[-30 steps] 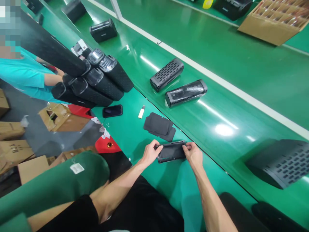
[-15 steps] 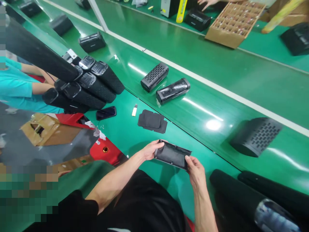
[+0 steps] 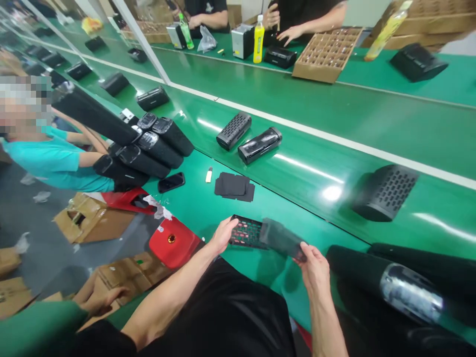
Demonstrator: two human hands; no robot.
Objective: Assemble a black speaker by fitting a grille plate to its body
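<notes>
My left hand (image 3: 223, 236) grips the left end of a black perforated speaker casing (image 3: 246, 232), with reddish colour showing through its holes. My right hand (image 3: 314, 270) pinches the end of a dark grey fabric sleeve (image 3: 281, 239), which covers the casing's right end. On the green bench beyond lie black foam sheets (image 3: 234, 187), a smartphone (image 3: 171, 182) and a small white stick (image 3: 208, 174). Those items sit a short way from both hands.
A stack of black cylindrical speakers (image 3: 148, 148) stands at the bench's left. Two more speakers (image 3: 245, 136) lie on the green belt. A co-worker in a teal shirt (image 3: 52, 163) is at the left. A red lid (image 3: 173, 243) sits near my left forearm. Across the belt are people, bottles and a cardboard tray (image 3: 327, 54).
The dark sleeve has slid right, exposing the perforated casing at the left. My hands are farther apart. The view has tilted up, bringing more of the far bench and its workers into sight.
</notes>
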